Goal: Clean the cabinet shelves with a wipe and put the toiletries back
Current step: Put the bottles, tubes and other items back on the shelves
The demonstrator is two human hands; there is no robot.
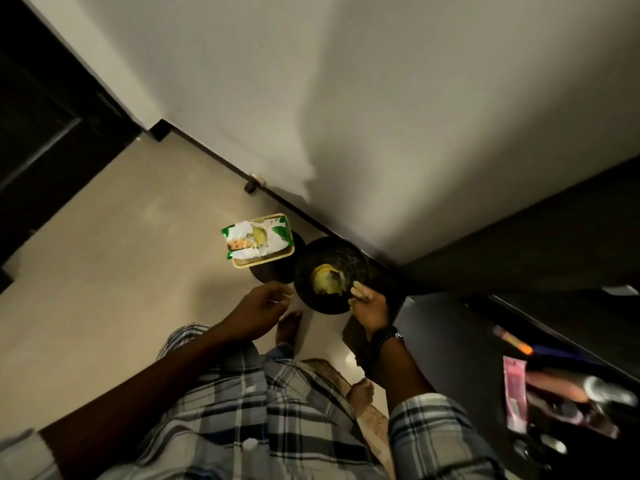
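A green-and-white wipes pack [257,240] lies on a beige tray [263,263] on the floor by the wall. Right of it stands a round black bin [349,258] with yellow waste [325,278] inside. My right hand [370,308] is at the bin's near rim, fingertips pinched on a small pale wipe [360,292]. My left hand [261,308] hovers just left of the bin, fingers loosely curled and holding nothing. Toiletries lie blurred on a dark shelf [450,327] at the right, among them a pink tube [515,393] and an orange-tipped tube [512,339].
A white wall with a dark skirting [221,161] runs diagonally behind the bin. A dark door [41,133] fills the upper left. A small doorstop [254,183] sits at the skirting. My bare feet [289,327] stand on the beige floor beside a patterned mat [332,372].
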